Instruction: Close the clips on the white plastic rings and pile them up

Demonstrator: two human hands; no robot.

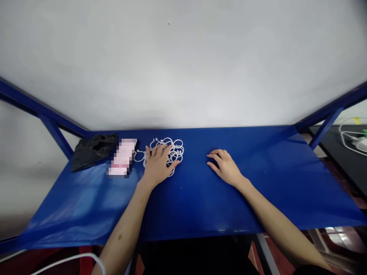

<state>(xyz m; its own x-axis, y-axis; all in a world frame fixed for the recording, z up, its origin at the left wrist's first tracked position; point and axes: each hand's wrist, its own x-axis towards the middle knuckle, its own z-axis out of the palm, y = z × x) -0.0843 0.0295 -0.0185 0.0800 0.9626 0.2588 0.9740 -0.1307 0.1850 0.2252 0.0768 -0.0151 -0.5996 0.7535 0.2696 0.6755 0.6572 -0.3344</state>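
Observation:
A loose pile of white plastic rings, which look like curtain rings with small clips, lies on the blue tabletop. My left hand rests over the pile with its fingers spread, covering part of it. To the right, apart from the rings, my right hand is lowered at the tabletop. Its fingers are slightly bent, thumb apart from them, and nothing shows between them.
Left of the rings lies a blurred-out pink, phone-like object. Beyond it is a crumpled black plastic bag. Blue frame posts rise at both sides, and a white wall stands behind. A white cable lies on a dark surface at far right.

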